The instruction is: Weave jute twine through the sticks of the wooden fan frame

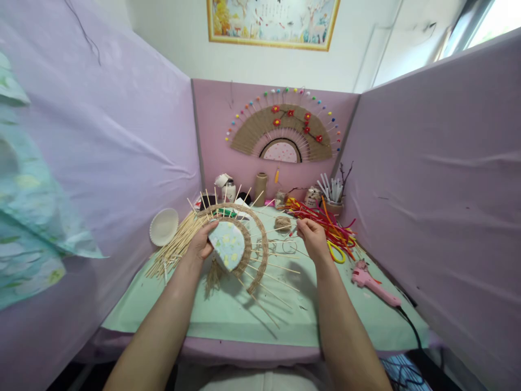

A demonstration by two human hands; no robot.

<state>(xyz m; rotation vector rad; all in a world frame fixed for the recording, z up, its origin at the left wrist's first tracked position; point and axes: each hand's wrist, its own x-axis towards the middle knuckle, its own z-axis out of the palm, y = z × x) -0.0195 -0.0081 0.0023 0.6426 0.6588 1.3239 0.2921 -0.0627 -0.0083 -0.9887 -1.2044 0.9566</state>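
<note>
My left hand (202,240) grips a half-round fan frame by the straight edge of its floral fabric centre (228,245). Thin wooden sticks spread outward from that centre, and twine is woven through them in an inner band and an outer band (264,239). To the right of the stick tips, my right hand (312,237) is closed in a pinch. A thin strand of twine seems to run from the frame to its fingers, though it is faint. A ball of twine (283,223) lies on the table between the hands, behind the sticks.
Many loose sticks (173,247) and a white bowl (163,227) lie at left. On the right are colourful pipe cleaners (325,220), yellow-handled scissors (336,252) and a corded pink glue gun (374,285). Jars line the back, below a finished fan (248,132) on the partition.
</note>
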